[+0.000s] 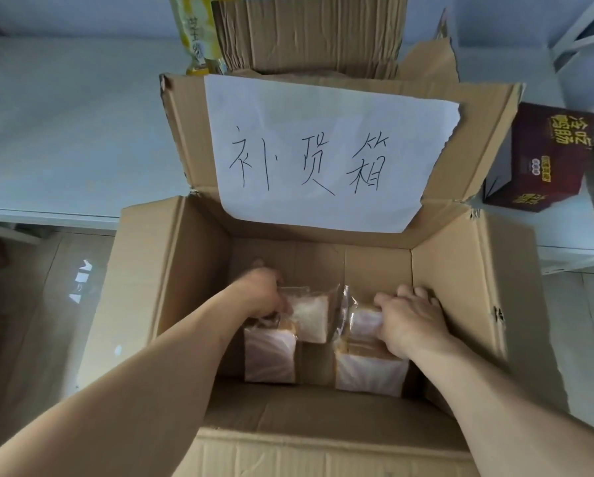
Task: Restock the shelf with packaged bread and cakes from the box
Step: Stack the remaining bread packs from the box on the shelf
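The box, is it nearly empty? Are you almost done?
Cannot tell what is already shelved; no shelf stock shows except a yellow packet up top. Right now the left hand and right hand each grip a bread pack inside the cardboard box. At least two more bread packs lie at the bottom, so there is more to do.

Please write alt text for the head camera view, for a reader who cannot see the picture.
Two bare hands reach into an open brown cardboard box: the left hand and the right hand each grasp a clear-wrapped pack of sliced bread. Two more bread packs lie below. A white paper sheet with handwritten characters hangs on the rear flap; a dark red carton stands to the right.
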